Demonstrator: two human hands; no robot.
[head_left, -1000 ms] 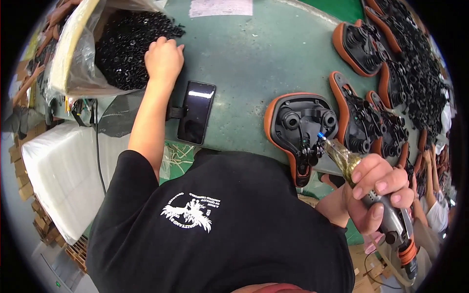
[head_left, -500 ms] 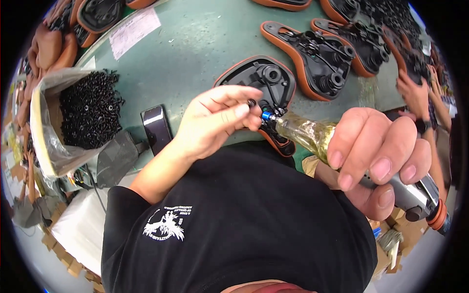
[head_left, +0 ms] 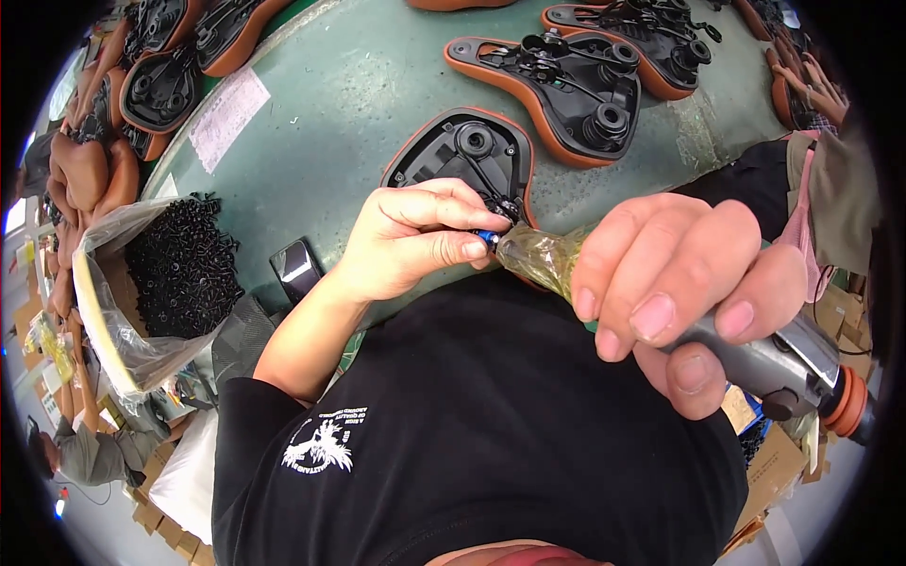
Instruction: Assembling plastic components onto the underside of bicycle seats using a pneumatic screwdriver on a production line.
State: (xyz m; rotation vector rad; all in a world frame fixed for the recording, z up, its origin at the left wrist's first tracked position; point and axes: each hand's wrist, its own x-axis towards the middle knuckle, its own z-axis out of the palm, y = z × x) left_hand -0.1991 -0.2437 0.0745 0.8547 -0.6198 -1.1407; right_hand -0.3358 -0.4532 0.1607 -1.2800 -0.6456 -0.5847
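Observation:
My left hand (head_left: 401, 245) is closed in a pinch at the blue bit end (head_left: 488, 236) of a power screwdriver (head_left: 769, 363). The small dark screw seen in these fingers a moment ago is now hidden by them. My right hand (head_left: 670, 278) wraps round the screwdriver's silver body, which lies level and points left. Clear yellowish plastic (head_left: 543, 257) covers its nose. Just beyond my left fingers, a bicycle saddle (head_left: 495, 141) rests underside up, black with a brown edge; my hands hide its narrow end.
On the left stands a plastic-lined box (head_left: 94, 311) full of black screws (head_left: 184, 269). A phone (head_left: 296, 268) lies beside it. More upturned saddles (head_left: 566, 90) occupy the far side of the green table (head_left: 349, 104). Another person's hand (head_left: 812, 90) shows at the far right.
Both hands have come together: the screwdriver has moved left, and its blue bit end now meets my left fingertips. The view has shifted, and the co-worker's near arm at the right has moved.

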